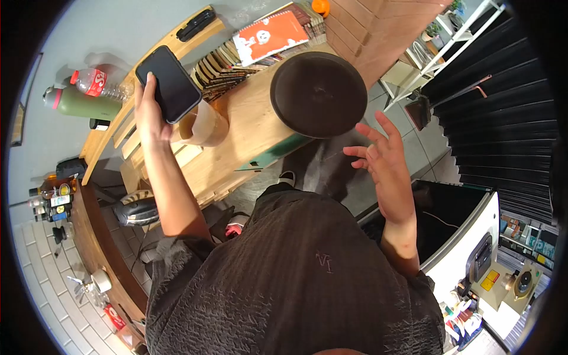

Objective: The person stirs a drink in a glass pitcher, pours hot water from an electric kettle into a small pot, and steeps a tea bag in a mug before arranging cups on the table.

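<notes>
Where hand (149, 113) grips, glossy phone (170, 86) slants.

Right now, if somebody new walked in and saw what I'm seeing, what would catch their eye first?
Probably the large dark disc near the top, just beyond the open right hand. Next might be the black phone in the left hand, at upper left, and the bright orange notebook lying on the books at the top.

Dark short-sleeved shirt (254, 272), crinkled texture, small letter-like mark (324, 262).
</notes>
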Available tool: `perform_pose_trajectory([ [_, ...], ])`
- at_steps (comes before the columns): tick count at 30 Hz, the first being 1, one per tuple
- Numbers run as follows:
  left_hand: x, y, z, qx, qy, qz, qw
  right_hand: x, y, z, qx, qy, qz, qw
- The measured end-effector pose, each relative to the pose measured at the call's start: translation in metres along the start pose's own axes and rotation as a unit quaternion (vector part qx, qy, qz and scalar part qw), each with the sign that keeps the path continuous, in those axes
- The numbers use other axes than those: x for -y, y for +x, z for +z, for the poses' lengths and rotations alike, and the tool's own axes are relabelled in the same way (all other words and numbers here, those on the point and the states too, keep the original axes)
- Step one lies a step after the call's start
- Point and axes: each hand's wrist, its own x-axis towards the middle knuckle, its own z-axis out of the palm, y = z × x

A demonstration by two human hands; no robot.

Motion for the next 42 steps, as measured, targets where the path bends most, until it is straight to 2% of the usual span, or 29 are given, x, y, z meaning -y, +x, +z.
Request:
perform_pose_trajectory([
  [2, 0.000, 0.012, -0.004, -0.009, 0.162, 0.070, 0.984, -0.003, -0.004, -0.011, -0.013, -0.017, 0.000, 1.000],
  [3, -0.024, 0.088, -0.049, -0.006, 0.230, 0.089, 0.969, -0.009, 0.027, 0.037, -0.013, 0.014, 0.002, 1.000],
  [5, -0.038, 0.106, -0.042, -0.025, 0.375, 0.089, 0.922, -0.009, 0.034, 0.043, -0.032, 0.003, 0.008, 0.999],
  [7, -0.035, 0.133, -0.049, -0.001, 0.344, 0.066, 0.937, -0.009, 0.039, 0.051, -0.044, 0.003, 0.012, 0.999],
  [9, -0.036, 0.150, -0.053, 0.057, 0.395, 0.034, 0.916, -0.010, 0.042, 0.057, -0.054, 0.006, 0.016, 0.998],
  [10, -0.036, 0.162, -0.060, 0.133, 0.405, 0.018, 0.904, -0.012, 0.044, 0.057, -0.051, 0.022, 0.014, 0.998],
  [11, -0.036, 0.170, -0.061, 0.136, 0.404, 0.018, 0.905, -0.012, 0.046, 0.057, -0.048, 0.037, 0.011, 0.998],
  [13, -0.041, 0.178, -0.057, 0.180, 0.530, 0.058, 0.827, -0.012, 0.048, 0.057, -0.046, 0.034, 0.009, 0.998],
  [14, -0.042, 0.186, -0.056, 0.172, 0.543, 0.010, 0.822, -0.011, 0.049, 0.056, -0.042, 0.032, 0.006, 0.999],
  [15, -0.039, 0.194, -0.060, 0.172, 0.543, 0.010, 0.822, -0.008, 0.049, 0.056, -0.042, 0.032, 0.006, 0.999],
  [17, -0.028, 0.212, -0.069, 0.165, 0.604, 0.048, 0.778, -0.002, 0.049, 0.054, -0.037, 0.031, -0.010, 0.999],
  [21, -0.018, 0.223, -0.071, 0.184, 0.598, 0.031, 0.779, -0.004, 0.047, 0.049, -0.038, 0.032, -0.016, 0.999],
  [24, -0.011, 0.233, -0.070, 0.181, 0.584, 0.060, 0.789, -0.003, 0.045, 0.047, -0.039, 0.029, -0.001, 0.999],
  [26, -0.011, 0.235, -0.068, 0.157, 0.609, 0.025, 0.777, -0.003, 0.043, 0.046, -0.033, 0.039, 0.001, 0.999],
  [30, -0.024, 0.191, -0.036, 0.132, 0.639, 0.046, 0.756, -0.004, 0.040, 0.045, -0.044, 0.035, -0.002, 0.998],
  [32, -0.025, 0.188, -0.034, 0.169, 0.631, 0.075, 0.754, -0.005, 0.040, 0.045, -0.041, 0.026, -0.011, 0.999],
  [36, -0.030, 0.194, -0.030, 0.186, 0.652, 0.072, 0.731, -0.003, 0.038, 0.046, -0.045, 0.036, -0.009, 0.998],
  [38, -0.028, 0.198, -0.033, 0.187, 0.652, 0.039, 0.734, -0.004, 0.037, 0.047, -0.041, 0.038, -0.020, 0.998],
  [42, -0.020, 0.202, -0.042, 0.216, 0.622, 0.061, 0.750, -0.007, 0.037, 0.046, -0.042, 0.036, -0.030, 0.998],
])
